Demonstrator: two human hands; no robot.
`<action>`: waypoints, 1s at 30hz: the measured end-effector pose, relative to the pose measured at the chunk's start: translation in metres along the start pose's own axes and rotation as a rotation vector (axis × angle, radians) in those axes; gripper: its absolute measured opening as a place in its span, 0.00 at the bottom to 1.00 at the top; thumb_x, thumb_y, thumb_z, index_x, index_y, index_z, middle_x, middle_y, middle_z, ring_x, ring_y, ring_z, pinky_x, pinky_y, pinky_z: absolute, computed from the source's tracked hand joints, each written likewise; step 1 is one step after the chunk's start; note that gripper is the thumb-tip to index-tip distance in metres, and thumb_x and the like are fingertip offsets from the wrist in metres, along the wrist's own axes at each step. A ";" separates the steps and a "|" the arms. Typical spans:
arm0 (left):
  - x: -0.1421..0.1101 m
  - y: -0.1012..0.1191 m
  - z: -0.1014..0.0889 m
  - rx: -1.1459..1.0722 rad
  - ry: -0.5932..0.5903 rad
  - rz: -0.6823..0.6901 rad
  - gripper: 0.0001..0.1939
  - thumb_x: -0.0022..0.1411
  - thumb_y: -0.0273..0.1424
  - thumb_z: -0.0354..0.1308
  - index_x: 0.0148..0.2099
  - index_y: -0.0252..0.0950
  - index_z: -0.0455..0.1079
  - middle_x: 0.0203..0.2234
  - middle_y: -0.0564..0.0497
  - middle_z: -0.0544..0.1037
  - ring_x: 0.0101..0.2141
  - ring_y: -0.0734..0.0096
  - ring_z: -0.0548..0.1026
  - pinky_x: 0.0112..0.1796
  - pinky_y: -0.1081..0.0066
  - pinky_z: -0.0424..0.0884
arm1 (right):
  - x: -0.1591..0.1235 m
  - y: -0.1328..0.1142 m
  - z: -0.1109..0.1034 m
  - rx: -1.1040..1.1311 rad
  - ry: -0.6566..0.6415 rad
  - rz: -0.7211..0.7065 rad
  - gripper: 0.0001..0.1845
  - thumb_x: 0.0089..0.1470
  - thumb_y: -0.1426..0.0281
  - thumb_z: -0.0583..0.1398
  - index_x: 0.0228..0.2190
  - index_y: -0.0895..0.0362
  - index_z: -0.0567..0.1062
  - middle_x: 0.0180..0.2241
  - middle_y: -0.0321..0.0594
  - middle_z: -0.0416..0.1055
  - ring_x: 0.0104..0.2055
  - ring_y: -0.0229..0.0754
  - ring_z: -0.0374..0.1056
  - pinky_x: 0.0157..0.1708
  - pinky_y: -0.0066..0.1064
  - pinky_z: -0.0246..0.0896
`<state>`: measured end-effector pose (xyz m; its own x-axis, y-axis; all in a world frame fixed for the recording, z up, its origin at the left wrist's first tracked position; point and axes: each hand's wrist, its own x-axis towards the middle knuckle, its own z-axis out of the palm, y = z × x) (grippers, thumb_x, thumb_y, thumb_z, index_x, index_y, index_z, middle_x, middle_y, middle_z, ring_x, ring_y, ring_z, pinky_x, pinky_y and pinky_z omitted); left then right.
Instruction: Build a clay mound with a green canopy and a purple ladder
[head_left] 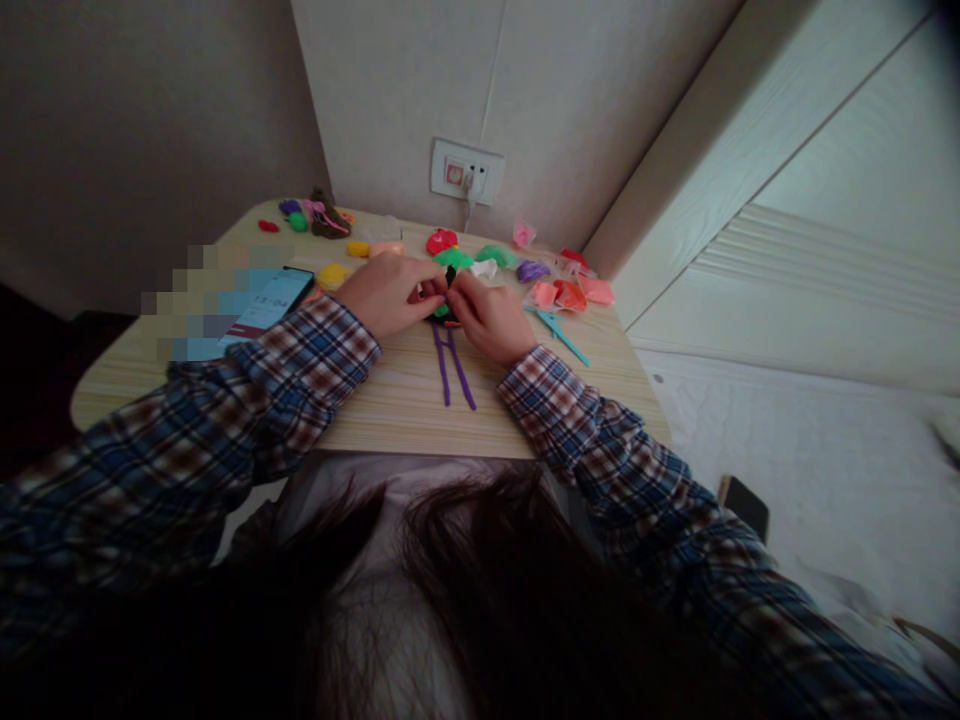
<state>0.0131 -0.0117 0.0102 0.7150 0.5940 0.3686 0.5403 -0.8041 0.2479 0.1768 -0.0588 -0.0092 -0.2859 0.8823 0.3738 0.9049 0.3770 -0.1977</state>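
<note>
My left hand [394,293] and my right hand [491,318] meet over the middle of the table, fingertips pinched together. A small piece of black modelling clay [451,273] pokes up between them, and the fingers hide most of it. Beneath the fingertips lies a dark clay shape with green and red bits, largely covered by my hands. Two thin purple clay strips [460,372] run from it toward me, joined by a short crosspiece near the top. Just behind my fingers is a lump of green clay [453,259].
A lit phone [262,308] lies left on the wooden table [375,420]. Colored clay lumps and wrappers line the back, with purple clay [533,271] among them. A turquoise tool [566,338] rests at right. A plugged wall socket [466,172] is behind; another phone [744,505] lies on white bedding.
</note>
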 end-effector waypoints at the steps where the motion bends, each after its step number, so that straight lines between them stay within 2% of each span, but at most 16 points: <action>1: 0.000 0.000 0.000 0.002 0.003 -0.004 0.10 0.58 0.32 0.50 0.37 0.35 0.71 0.28 0.50 0.76 0.29 0.71 0.71 0.38 0.68 0.64 | 0.000 0.000 0.000 0.001 -0.003 0.001 0.14 0.62 0.66 0.44 0.36 0.57 0.66 0.28 0.40 0.69 0.31 0.42 0.64 0.30 0.30 0.49; 14: -0.001 0.002 -0.001 0.032 -0.012 -0.037 0.10 0.59 0.31 0.50 0.40 0.34 0.70 0.30 0.50 0.76 0.30 0.71 0.71 0.38 0.69 0.64 | 0.000 0.001 0.002 -0.001 -0.027 0.002 0.14 0.62 0.66 0.44 0.39 0.58 0.66 0.29 0.41 0.71 0.32 0.43 0.66 0.30 0.30 0.51; 22: 0.002 -0.002 0.004 0.158 -0.184 -0.046 0.11 0.60 0.32 0.50 0.39 0.31 0.70 0.29 0.47 0.75 0.32 0.66 0.72 0.33 0.70 0.64 | -0.001 -0.002 0.001 0.003 -0.089 -0.022 0.13 0.62 0.65 0.45 0.39 0.57 0.66 0.31 0.42 0.71 0.33 0.44 0.66 0.33 0.32 0.53; 30: 0.001 -0.004 0.006 0.181 -0.198 -0.029 0.13 0.61 0.35 0.50 0.38 0.31 0.70 0.26 0.49 0.74 0.30 0.69 0.71 0.31 0.73 0.62 | -0.001 -0.002 0.001 -0.021 -0.086 -0.040 0.14 0.62 0.65 0.44 0.39 0.57 0.66 0.30 0.41 0.71 0.33 0.44 0.66 0.32 0.32 0.53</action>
<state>0.0141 -0.0080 0.0047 0.7614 0.6236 0.1772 0.6194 -0.7804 0.0853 0.1749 -0.0603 -0.0107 -0.3468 0.8882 0.3014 0.8985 0.4068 -0.1648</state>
